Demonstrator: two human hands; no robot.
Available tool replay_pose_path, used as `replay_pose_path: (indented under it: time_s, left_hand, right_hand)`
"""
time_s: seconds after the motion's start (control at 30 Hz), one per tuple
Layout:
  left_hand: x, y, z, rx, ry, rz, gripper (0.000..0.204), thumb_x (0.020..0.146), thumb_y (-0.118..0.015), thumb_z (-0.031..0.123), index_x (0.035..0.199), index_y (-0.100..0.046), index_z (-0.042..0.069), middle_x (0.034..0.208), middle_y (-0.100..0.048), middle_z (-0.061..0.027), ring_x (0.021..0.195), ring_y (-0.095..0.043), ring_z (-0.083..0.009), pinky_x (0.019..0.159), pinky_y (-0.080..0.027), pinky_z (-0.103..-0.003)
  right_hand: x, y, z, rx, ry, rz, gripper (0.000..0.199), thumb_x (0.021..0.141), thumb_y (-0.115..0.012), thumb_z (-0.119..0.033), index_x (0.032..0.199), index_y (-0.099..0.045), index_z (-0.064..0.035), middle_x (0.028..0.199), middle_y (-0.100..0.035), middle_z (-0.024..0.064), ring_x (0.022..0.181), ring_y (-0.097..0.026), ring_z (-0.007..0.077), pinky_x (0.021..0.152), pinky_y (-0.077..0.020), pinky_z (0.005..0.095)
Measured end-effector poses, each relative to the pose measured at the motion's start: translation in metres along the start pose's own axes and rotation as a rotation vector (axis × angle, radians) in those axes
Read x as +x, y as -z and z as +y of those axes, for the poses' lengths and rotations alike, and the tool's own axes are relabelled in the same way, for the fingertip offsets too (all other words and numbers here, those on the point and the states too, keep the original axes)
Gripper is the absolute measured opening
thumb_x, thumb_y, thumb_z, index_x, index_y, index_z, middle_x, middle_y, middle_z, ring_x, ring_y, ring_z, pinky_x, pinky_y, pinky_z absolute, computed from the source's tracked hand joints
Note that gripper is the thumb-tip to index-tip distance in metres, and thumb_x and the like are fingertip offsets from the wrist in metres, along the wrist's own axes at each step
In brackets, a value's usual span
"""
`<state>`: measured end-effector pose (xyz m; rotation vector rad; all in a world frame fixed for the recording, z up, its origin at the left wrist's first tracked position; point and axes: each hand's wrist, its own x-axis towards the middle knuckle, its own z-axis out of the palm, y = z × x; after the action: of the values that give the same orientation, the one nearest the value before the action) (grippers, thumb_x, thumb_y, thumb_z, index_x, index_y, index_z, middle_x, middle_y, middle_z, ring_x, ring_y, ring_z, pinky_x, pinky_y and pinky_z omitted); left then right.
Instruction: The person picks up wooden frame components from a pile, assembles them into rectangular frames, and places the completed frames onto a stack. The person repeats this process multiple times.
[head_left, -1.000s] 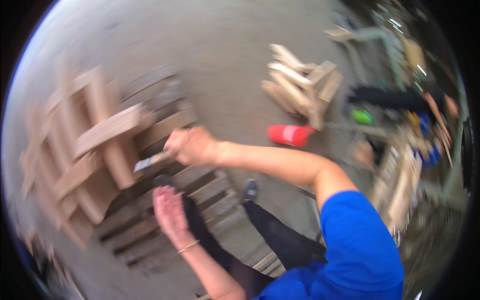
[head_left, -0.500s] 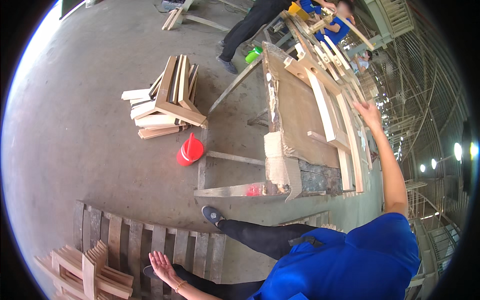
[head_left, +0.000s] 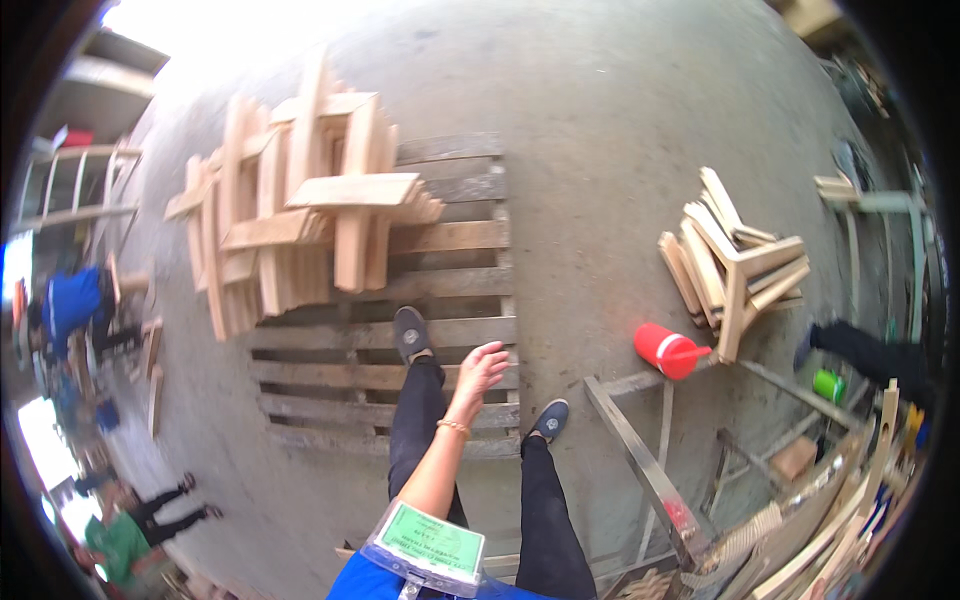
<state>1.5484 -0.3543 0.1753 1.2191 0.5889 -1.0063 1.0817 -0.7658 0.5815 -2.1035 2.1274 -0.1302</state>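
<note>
Our bare left hand (head_left: 480, 370), a thin gold-toned bracelet (head_left: 453, 427) at its wrist, hangs above the weathered grey-brown slatted wooden pallet (head_left: 460, 327) — fingers loosely spread and slightly bent, holding nothing. Our right hand is out of view, so we cannot tell its state. Ahead and to our left, the tall stack of pale, angled wooden frames (head_left: 270, 232) rests on the pallet's far left part. On the concrete floor to our right lies a smaller pile of pale wooden frames (head_left: 735, 265) — a red cylindrical container (head_left: 662, 350) just beside it.
</note>
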Motion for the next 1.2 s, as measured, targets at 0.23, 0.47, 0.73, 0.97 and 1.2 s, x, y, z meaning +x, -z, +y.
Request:
replay_pose_path:
  time_s: [0.23, 0.47, 0.73, 0.97, 1.2]
  left_hand:
    - [-0.009, 0.03, 0.018, -0.384, -0.085, 0.066, 0.04, 0.092, -0.055, 0.028, 0.126, -0.048, 0.009, 0.116, -0.06, -0.0058, 0.105, -0.058, -0.0165, 0.088, -0.047, -0.033]
    - [-0.012, 0.082, 0.052, -0.732, -0.216, 0.507, 0.04, 0.093, -0.054, 0.027, 0.129, -0.046, 0.01, 0.122, -0.055, -0.006, 0.113, -0.051, -0.0195, 0.096, -0.039, -0.039]
    - [-0.019, 0.132, 0.087, -0.883, -0.337, 0.799, 0.038, 0.093, -0.052, 0.026, 0.129, -0.046, 0.013, 0.129, -0.048, -0.0058, 0.122, -0.043, -0.0198, 0.101, -0.031, -0.039]
    - [-0.025, 0.138, 0.109, -0.678, -0.393, 0.805, 0.042, 0.093, -0.053, 0.025, 0.132, -0.044, 0.011, 0.129, -0.047, -0.0068, 0.123, -0.041, -0.0197, 0.103, -0.031, -0.039]
    - [-0.002, 0.142, 0.134, 0.75, -0.672, 0.859, 0.083, 0.078, -0.073, 0.028, 0.139, -0.028, -0.005, 0.141, -0.033, -0.0234, 0.133, -0.031, -0.0335, 0.109, -0.025, -0.04]
  right_hand:
    - [-0.035, -0.177, -0.325, 0.317, 0.71, -0.418, 0.079, 0.074, -0.074, -0.038, 0.129, -0.04, 0.0071, 0.119, -0.054, 0.0178, 0.107, -0.055, 0.0224, 0.09, -0.0442, 0.0328]
    - [-0.227, -0.446, -0.61, 0.68, 0.928, -0.825, 0.08, 0.073, -0.076, -0.033, 0.13, -0.036, 0.0074, 0.115, -0.055, 0.0175, 0.103, -0.056, 0.0218, 0.086, -0.047, 0.032]
    - [-0.437, -0.569, -0.763, 0.474, 0.737, -0.7, 0.078, 0.062, -0.076, -0.05, 0.116, -0.046, -0.0024, 0.105, -0.061, 0.021, 0.096, -0.061, 0.0348, 0.082, -0.0487, 0.0432]
    - [-0.433, -0.571, -0.692, 0.611, 0.957, -0.783, 0.041, 0.082, -0.063, -0.041, 0.079, -0.059, -0.0003, 0.077, -0.059, 0.0189, 0.07, -0.058, 0.0306, 0.063, -0.0446, 0.0407]
    - [-0.349, -0.503, -0.415, 0.321, 0.66, -1.131, 0.032, 0.087, -0.058, -0.029, 0.073, -0.052, 0.0, 0.063, -0.05, 0.0196, 0.055, -0.047, 0.0345, 0.052, -0.0377, 0.0401]
